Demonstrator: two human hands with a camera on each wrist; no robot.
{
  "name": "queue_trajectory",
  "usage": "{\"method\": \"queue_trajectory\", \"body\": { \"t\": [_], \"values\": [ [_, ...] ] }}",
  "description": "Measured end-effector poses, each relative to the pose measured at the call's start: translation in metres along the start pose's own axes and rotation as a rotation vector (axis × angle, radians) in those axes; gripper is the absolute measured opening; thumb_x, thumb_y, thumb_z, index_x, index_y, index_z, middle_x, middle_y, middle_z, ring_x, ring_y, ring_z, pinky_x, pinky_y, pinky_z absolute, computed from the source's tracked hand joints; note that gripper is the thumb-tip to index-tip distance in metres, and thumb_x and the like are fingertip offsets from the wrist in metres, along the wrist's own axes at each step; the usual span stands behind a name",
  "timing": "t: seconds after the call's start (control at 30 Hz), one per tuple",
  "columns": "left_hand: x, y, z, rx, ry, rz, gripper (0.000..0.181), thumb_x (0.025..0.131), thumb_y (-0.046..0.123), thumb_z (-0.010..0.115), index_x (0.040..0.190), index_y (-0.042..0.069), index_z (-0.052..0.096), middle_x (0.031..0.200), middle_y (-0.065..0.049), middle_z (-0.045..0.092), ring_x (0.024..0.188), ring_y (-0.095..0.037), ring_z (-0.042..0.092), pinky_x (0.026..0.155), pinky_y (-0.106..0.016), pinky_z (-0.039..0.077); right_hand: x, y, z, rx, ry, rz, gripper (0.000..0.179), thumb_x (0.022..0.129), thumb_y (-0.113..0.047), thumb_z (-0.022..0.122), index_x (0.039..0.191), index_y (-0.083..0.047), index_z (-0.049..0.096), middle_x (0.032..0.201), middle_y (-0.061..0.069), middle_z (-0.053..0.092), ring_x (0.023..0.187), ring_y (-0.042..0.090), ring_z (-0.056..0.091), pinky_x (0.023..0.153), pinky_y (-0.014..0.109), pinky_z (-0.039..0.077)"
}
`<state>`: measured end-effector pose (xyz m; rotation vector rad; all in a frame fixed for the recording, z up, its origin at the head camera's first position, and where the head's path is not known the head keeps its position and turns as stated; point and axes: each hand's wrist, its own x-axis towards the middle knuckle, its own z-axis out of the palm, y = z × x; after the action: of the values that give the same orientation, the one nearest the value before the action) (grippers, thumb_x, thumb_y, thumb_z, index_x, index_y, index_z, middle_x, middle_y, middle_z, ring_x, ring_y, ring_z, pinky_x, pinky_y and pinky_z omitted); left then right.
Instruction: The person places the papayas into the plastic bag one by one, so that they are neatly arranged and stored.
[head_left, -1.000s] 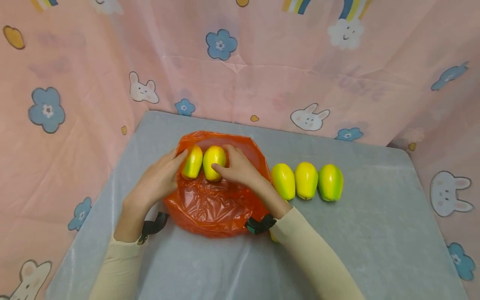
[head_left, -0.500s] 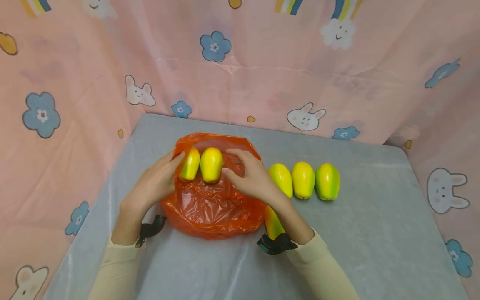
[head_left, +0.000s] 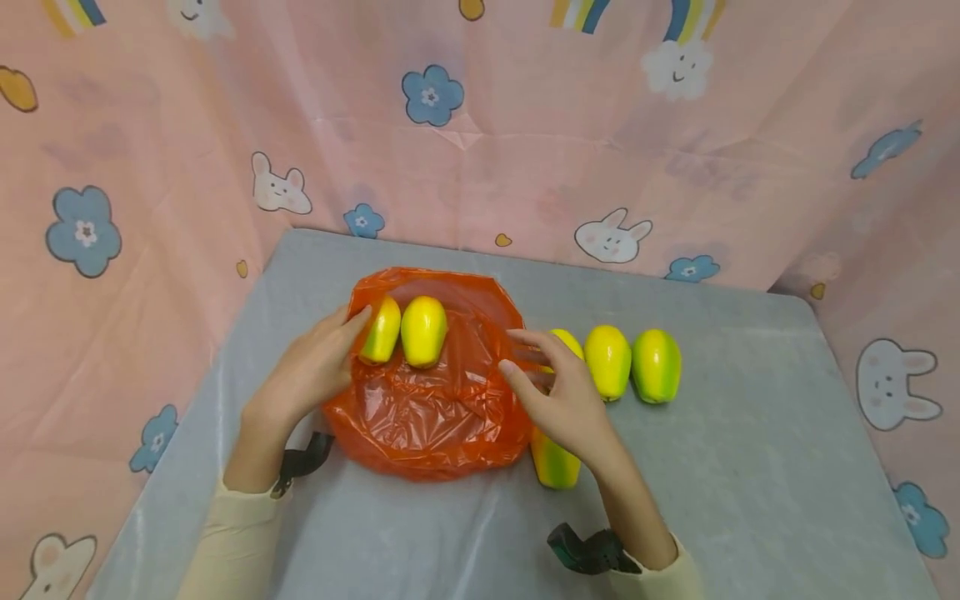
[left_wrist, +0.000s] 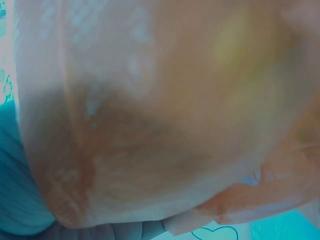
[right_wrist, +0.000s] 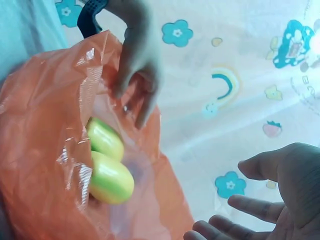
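An orange-red plastic bag (head_left: pixel 420 425) lies with its mouth spread wide in the head view. Inside it, two yellow-green papayas (head_left: pixel 423 332) sit side by side near the far rim. My left hand (head_left: pixel 307 362) grips the bag's left edge, thumb over the rim and beside the left papaya (head_left: pixel 382 332); in the right wrist view this left hand (right_wrist: pixel 139 70) reaches down over the rim. My right hand (head_left: pixel 566 400), fingers spread and holding nothing, is over the bag's right edge and partly covers two papayas outside it. The bag's film fills the left wrist view.
Right of the bag, a row of papayas (head_left: pixel 607 362) rests on the grey-covered table (head_left: pixel 750 467), with another papaya (head_left: pixel 557 462) nearer the front. A pink patterned curtain (head_left: pixel 510 167) stands behind and at both sides.
My right hand has let go of the right papaya in the bag and moved right and nearer, out past the bag's right edge. My left hand stays at the left rim.
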<state>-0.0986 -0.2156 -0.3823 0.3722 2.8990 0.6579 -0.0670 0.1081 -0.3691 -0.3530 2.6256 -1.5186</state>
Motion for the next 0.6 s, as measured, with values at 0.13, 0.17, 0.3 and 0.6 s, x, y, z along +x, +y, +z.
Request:
{"method": "queue_trajectory", "body": {
  "t": [0.13, 0.17, 0.3, 0.6],
  "values": [
    [0.0, 0.0, 0.001, 0.003, 0.011, 0.005, 0.07, 0.096, -0.004, 0.061, 0.162, -0.002, 0.036, 0.165, -0.025, 0.042, 0.149, -0.044, 0.047, 0.12, -0.064, 0.043, -0.015, 0.009, -0.004, -0.007, 0.056, 0.029, 0.046, 0.102, -0.025, 0.071, 0.145, -0.012, 0.06, 0.145, 0.013, 0.064, 0.129, 0.037, 0.068, 0.102, 0.054, 0.061],
    [-0.001, -0.001, 0.001, 0.007, 0.016, 0.009, 0.069, 0.096, -0.004, 0.06, 0.162, -0.003, 0.037, 0.164, -0.025, 0.043, 0.148, -0.044, 0.047, 0.12, -0.064, 0.043, -0.018, 0.011, -0.005, -0.014, 0.075, 0.04, 0.047, 0.102, -0.025, 0.071, 0.145, -0.011, 0.06, 0.145, 0.014, 0.064, 0.13, 0.037, 0.068, 0.102, 0.055, 0.061],
    [-0.001, -0.003, 0.001, 0.019, 0.035, 0.034, 0.066, 0.098, -0.001, 0.059, 0.161, -0.005, 0.038, 0.163, -0.027, 0.044, 0.148, -0.045, 0.048, 0.12, -0.063, 0.044, -0.03, 0.019, -0.012, -0.054, 0.147, 0.093, 0.047, 0.102, -0.025, 0.071, 0.145, -0.011, 0.06, 0.147, 0.015, 0.062, 0.133, 0.038, 0.065, 0.103, 0.056, 0.06],
    [-0.001, -0.003, -0.001, 0.022, 0.037, 0.049, 0.066, 0.098, 0.001, 0.059, 0.16, -0.007, 0.037, 0.164, -0.029, 0.042, 0.149, -0.047, 0.046, 0.12, -0.064, 0.043, -0.052, 0.051, -0.019, -0.139, 0.124, 0.214, 0.057, 0.101, -0.033, 0.072, 0.149, -0.008, 0.055, 0.15, 0.019, 0.055, 0.137, 0.044, 0.06, 0.105, 0.059, 0.058]
  ]
}}
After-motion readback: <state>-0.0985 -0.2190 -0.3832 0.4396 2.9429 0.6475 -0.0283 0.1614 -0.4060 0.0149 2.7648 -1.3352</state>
